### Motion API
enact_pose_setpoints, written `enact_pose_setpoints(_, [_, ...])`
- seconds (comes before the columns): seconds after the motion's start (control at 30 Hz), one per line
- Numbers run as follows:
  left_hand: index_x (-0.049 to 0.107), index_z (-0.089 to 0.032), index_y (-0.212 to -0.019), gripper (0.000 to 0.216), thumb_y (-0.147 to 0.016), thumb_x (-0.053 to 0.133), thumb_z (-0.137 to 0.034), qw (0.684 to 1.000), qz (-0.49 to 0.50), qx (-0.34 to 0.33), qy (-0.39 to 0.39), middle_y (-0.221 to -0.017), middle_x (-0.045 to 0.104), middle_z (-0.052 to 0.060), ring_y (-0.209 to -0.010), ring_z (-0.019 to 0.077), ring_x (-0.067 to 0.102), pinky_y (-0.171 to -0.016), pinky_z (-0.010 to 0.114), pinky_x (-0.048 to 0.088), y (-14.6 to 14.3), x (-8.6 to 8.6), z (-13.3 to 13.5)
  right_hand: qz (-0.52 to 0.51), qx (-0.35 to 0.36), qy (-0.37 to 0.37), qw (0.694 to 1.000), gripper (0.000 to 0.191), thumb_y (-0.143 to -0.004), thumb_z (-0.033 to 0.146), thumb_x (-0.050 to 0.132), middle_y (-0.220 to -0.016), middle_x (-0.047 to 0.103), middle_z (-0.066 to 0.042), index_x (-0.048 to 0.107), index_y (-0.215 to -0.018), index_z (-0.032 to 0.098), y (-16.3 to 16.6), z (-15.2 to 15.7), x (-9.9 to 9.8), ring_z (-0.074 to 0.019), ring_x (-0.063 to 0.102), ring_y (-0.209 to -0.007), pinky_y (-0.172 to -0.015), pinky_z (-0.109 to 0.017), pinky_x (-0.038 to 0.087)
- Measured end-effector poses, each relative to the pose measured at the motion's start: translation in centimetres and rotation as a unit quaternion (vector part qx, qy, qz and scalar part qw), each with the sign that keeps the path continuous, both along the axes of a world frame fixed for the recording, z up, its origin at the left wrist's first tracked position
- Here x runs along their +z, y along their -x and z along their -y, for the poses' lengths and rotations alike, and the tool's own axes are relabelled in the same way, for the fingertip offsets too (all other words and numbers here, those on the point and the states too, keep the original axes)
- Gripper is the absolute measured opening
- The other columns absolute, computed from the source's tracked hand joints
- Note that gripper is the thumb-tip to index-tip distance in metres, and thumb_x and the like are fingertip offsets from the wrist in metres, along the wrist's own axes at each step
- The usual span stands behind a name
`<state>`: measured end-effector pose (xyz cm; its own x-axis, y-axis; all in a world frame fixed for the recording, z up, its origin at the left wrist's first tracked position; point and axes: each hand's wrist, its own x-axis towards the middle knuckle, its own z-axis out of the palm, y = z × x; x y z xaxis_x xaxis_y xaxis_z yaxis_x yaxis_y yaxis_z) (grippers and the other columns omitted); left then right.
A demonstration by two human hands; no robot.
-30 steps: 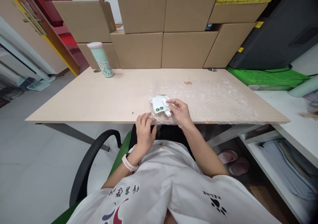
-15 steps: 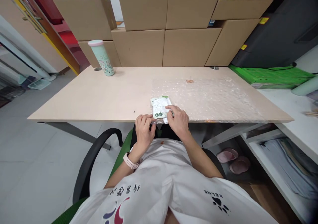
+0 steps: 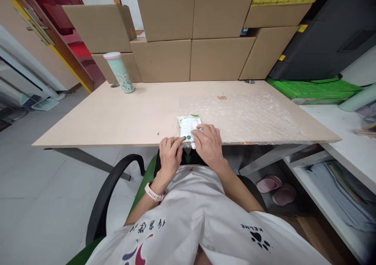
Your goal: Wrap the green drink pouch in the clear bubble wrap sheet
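Observation:
A small white packet (image 3: 185, 127) with green print lies flat near the desk's front edge, on the left end of a sheet of clear bubble wrap (image 3: 246, 116). At its lower left, my left hand (image 3: 169, 153) is closed on the edge of the bubble wrap, with the thumb below and fingers bent. My right hand (image 3: 209, 145) comes over the packet's right side. Its thumb and index finger are bent and hold the packet against the wrap; the other fingers curl beside them. A small white tab shows below the packet between both hands.
Cardboard boxes (image 3: 220, 57) are stacked along the back of the desk (image 3: 117, 120). A mint tumbler (image 3: 120, 73) with a pink lid stands at the back left. On the right are a green package (image 3: 314, 91), a dark case (image 3: 326, 42) and a white side shelf (image 3: 331, 120).
My right hand has shifted slightly left over the packet, its thumb now further onto it. My left hand stays at the wrap's edge. The camera view has tilted a little.

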<state>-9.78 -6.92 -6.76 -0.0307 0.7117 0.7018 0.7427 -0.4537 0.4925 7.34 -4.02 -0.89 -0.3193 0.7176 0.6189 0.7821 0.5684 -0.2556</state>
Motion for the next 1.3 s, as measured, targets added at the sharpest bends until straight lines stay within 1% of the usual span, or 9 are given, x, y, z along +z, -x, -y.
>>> enact_pose_setpoints(0.17, [0.056, -0.034, -0.129, 0.032, -0.098, 0.052, -0.04, 0.998, 0.067, 0.014, -0.005, -0.115, 0.062, 0.008, -0.109, 0.0295, 0.061, -0.099, 0.057, 0.048, 0.0, 0.7, 0.2, 0.035, 0.06, 0.038, 0.997, 0.043, -0.098, 0.056, 0.041, -0.112, 0.065, -0.011, 0.055, -0.133, 0.035, 1.2, 1.4, -0.3, -0.0342, 0.058, -0.107, -0.09, -0.049, 0.052])
enact_pose_setpoints(0.43, [0.04, -0.034, -0.142, 0.049, -0.097, 0.053, -0.05, 0.987, 0.154, 0.021, 0.043, -0.129, 0.057, 0.01, -0.109, 0.0293, 0.065, -0.099, 0.059, 0.051, -0.2, 1.5, 0.7, -0.001, 0.001, 0.106, 0.994, 0.033, -0.102, 0.033, 0.035, -0.103, 0.065, -0.013, 0.062, -0.121, 0.03, 2.4, 0.6, -0.7, -0.0326, 0.063, -0.097, -0.071, -0.044, 0.056])
enact_pose_setpoints(0.6, [0.042, -0.032, -0.141, 0.049, -0.097, 0.052, -0.051, 0.983, 0.179, -0.013, 0.045, -0.13, 0.058, 0.011, -0.114, 0.0304, 0.064, -0.1, 0.06, 0.051, -0.1, 2.0, 0.5, -0.143, 0.002, 0.16, 0.977, 0.024, -0.099, 0.038, 0.043, -0.102, 0.066, -0.01, 0.063, -0.11, 0.03, 0.4, -0.4, 0.4, -0.0317, 0.065, -0.101, -0.083, -0.047, 0.056])
enact_pose_setpoints(0.8, [0.048, -0.029, -0.14, 0.046, -0.097, 0.053, -0.045, 0.99, 0.051, -0.133, 0.016, -0.141, 0.056, 0.01, -0.136, 0.0325, 0.051, -0.114, 0.06, 0.041, -3.7, 4.9, -2.6, -0.438, -0.041, 0.264, 0.858, 0.023, -0.085, 0.047, 0.062, -0.078, 0.059, -0.001, 0.055, -0.094, 0.027, -4.0, -4.1, -0.2, -0.0209, 0.065, -0.071, -0.057, -0.036, 0.057])
enact_pose_setpoints(0.9, [0.052, -0.031, -0.137, 0.044, -0.096, 0.054, -0.046, 0.979, -0.03, -0.202, 0.001, -0.146, 0.054, 0.006, -0.144, 0.0335, 0.042, -0.118, 0.063, 0.035, -6.5, 4.8, -4.8, -0.48, -0.014, 0.314, 0.819, 0.027, -0.08, 0.046, 0.068, -0.072, 0.057, 0.0, 0.052, -0.082, 0.026, -6.2, -4.4, -1.4, -0.0181, 0.062, -0.063, -0.051, -0.033, 0.057])
enact_pose_setpoints(0.97, [0.053, -0.033, -0.136, 0.043, -0.095, 0.054, -0.047, 0.972, -0.08, -0.222, 0.007, -0.145, 0.056, 0.004, -0.142, 0.0326, 0.045, -0.118, 0.063, 0.035, -7.9, 4.1, -5.9, -0.436, -0.01, 0.316, 0.842, 0.026, -0.082, 0.044, 0.067, -0.069, 0.057, -0.001, 0.051, -0.076, 0.025, -7.7, -3.9, -2.0, -0.019, 0.063, -0.062, -0.051, -0.035, 0.057])
enact_pose_setpoints(1.1, [0.056, -0.034, -0.134, 0.045, -0.093, 0.056, -0.052, 0.966, -0.097, -0.239, 0.022, -0.144, 0.057, 0.002, -0.141, 0.032, 0.047, -0.118, 0.063, 0.035, -8.8, 2.6, -6.5, -0.234, -0.086, 0.185, 0.95, 0.027, -0.089, 0.045, 0.062, -0.066, 0.059, -0.005, 0.057, -0.073, 0.025, -10.2, -2.3, -1.8, -0.0262, 0.068, -0.074, -0.064, -0.043, 0.058])
enact_pose_setpoints(1.2, [0.058, -0.034, -0.132, 0.042, -0.094, 0.054, -0.052, 0.966, -0.102, -0.236, 0.043, -0.144, 0.058, 0.002, -0.143, 0.033, 0.044, -0.119, 0.065, 0.031, -8.8, 2.4, -6.2, -0.158, -0.143, 0.06, 0.975, 0.023, -0.096, 0.045, 0.054, -0.086, 0.068, -0.01, 0.066, -0.092, 0.026, -10.9, -1.4, -0.4, -0.0315, 0.068, -0.094, -0.081, -0.051, 0.056])
enact_pose_setpoints(1.3, [0.055, -0.032, -0.134, 0.042, -0.097, 0.051, -0.05, 0.961, -0.14, -0.229, 0.067, -0.146, 0.056, 0.004, -0.144, 0.0346, 0.041, -0.118, 0.067, 0.03, -8.8, 2.7, -5.9, -0.128, -0.061, 0.013, 0.99, 0.027, -0.1, 0.04, 0.046, -0.114, 0.07, -0.01, 0.067, -0.111, 0.027, -10.5, -1.2, 0.6, -0.0334, 0.061, -0.116, -0.098, -0.056, 0.05])
